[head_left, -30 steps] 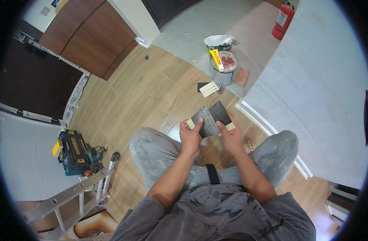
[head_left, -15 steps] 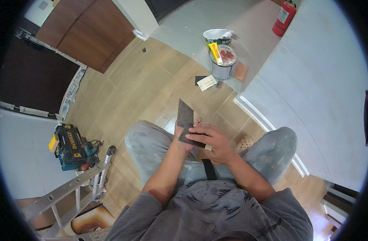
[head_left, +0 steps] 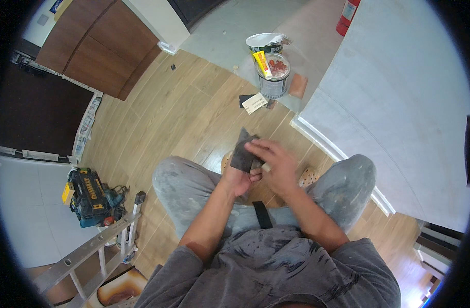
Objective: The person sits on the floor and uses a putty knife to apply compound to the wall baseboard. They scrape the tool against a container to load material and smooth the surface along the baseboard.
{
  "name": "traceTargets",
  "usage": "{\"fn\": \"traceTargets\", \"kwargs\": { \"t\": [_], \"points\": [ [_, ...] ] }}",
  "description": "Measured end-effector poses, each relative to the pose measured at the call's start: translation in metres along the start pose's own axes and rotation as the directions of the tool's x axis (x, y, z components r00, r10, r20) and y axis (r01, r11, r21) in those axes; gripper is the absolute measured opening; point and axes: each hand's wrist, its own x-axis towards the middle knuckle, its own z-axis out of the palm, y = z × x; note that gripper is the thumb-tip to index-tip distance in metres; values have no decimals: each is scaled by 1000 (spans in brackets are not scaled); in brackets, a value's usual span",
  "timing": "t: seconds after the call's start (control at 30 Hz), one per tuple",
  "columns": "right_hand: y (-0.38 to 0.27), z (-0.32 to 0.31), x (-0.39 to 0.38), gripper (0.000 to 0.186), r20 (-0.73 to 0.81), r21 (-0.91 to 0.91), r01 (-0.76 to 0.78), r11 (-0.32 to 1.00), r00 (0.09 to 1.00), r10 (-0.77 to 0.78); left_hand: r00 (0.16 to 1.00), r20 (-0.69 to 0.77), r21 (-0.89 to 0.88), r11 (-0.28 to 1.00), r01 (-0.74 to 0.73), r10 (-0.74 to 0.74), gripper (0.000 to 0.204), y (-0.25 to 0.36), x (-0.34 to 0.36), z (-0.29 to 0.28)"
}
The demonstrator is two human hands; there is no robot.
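Observation:
A dark grey sheet of sandpaper with a pale backing is between my hands, in front of my lap. My left hand holds it from below, palm up, with fingertips showing past its right edge. My right hand, slightly smeared by motion, lies over its right side with the fingers bent across the dark face. A bit of the cream edge shows by the right fingers. Beyond my hands, a cream printed sheet lies on the floor, partly over a dark piece.
A lidded bucket carries a yellow tube; behind it stands an open tub, beside it a reddish-brown block. At left are a tool bag and an aluminium ladder. A white wall rises at right.
The right hand has moved up the sandpaper, which is now turned and looks bent or folded. The whole view has shifted slightly, and a shoe shows beside the left hand.

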Motion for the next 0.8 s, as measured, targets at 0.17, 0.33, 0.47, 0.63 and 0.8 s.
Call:
{"fn": "traceTargets", "kwargs": {
  "t": [0.17,0.33,0.47,0.63,0.8],
  "points": [
    [-11,1,-10,56,142,116,156,981,975,-172,992,-81,171,982,-84,99,48,0,9,-12],
    [1,1,-6,52,56,168,155,973,984,-167,965,-245,230,972,-39,97,47,-7,6,-3],
    [23,-2,8,37,-144,386,-200,901,951,273,1000,-30,353,936,6,5,53,-10,-2,19],
    [30,-19,12,34,4,904,-304,300,709,705,987,-120,176,981,-81,103,51,3,-3,33],
    [22,-24,8,43,208,936,-345,65,696,687,990,-124,373,921,114,-72,48,6,1,21]
  ]
}}
